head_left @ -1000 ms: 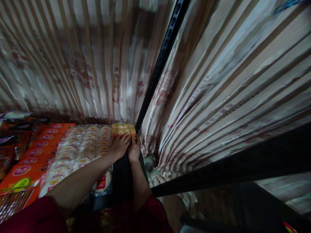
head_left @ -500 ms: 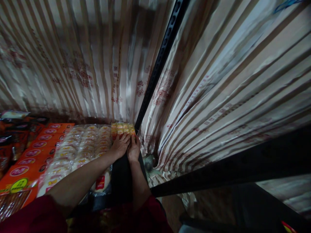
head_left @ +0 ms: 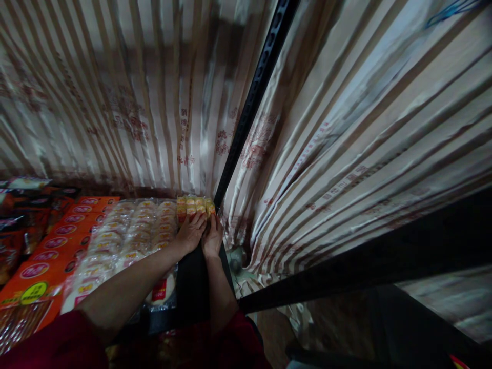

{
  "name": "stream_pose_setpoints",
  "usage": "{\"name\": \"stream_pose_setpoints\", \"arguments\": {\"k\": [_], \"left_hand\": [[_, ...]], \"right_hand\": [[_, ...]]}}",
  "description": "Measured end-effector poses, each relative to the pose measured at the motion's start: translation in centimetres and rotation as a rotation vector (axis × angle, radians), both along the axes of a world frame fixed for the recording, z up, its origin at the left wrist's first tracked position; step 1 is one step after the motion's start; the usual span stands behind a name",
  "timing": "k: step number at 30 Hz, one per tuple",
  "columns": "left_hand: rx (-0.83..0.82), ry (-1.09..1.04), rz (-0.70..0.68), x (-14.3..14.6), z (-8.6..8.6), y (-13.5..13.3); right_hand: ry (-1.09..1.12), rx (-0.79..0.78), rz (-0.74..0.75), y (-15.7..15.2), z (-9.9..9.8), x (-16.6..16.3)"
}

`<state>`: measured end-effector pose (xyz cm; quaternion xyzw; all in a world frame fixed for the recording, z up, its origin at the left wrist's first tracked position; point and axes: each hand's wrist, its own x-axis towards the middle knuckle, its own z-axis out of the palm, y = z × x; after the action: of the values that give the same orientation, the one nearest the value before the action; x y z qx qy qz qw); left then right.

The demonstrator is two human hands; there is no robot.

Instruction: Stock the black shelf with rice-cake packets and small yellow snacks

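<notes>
Small yellow packets (head_left: 195, 204) stand in rows at the back right corner of a dark shelf (head_left: 193, 282). Over their front side lies my left hand (head_left: 191, 233), its fingers stretched out and resting on the packets. Close beside it, my right hand (head_left: 212, 237) has its fingers bent around the front right packet; its fingertips are partly hidden. To the left, clear-wrapped packs of round white cakes (head_left: 134, 230) are lined up in several rows, some covered by my left forearm.
Orange packs (head_left: 57, 241) and dark snack bags (head_left: 36, 218) fill the shelf's left side. A black slotted post (head_left: 249, 105) rises just behind my right hand. Striped curtain cloth (head_left: 154, 102) hangs behind and to the right. A black beam (head_left: 326, 271) runs off to the right.
Both hands stay at the yellow packets with almost the same pose. The whole view has shifted very slightly.
</notes>
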<state>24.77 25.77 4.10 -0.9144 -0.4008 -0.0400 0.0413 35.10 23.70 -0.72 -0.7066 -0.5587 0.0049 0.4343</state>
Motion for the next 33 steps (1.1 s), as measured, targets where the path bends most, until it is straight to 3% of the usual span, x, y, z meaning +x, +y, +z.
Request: {"name": "stream_pose_setpoints", "arguments": {"k": [7, 23, 33], "left_hand": [[0.026, -0.035, 0.007, 0.0, -0.5, 0.1], [-0.003, -0.066, 0.005, 0.0, 0.0, -0.3], [-0.056, -0.096, 0.011, 0.7, 2.3, -2.6]], "right_hand": [[-0.01, 0.005, -0.018, 0.1, 0.0, 0.0], [0.029, 0.014, 0.009, -0.1, 0.2, -0.1], [0.12, 0.026, 0.011, -1.0, 0.3, -0.1]]}}
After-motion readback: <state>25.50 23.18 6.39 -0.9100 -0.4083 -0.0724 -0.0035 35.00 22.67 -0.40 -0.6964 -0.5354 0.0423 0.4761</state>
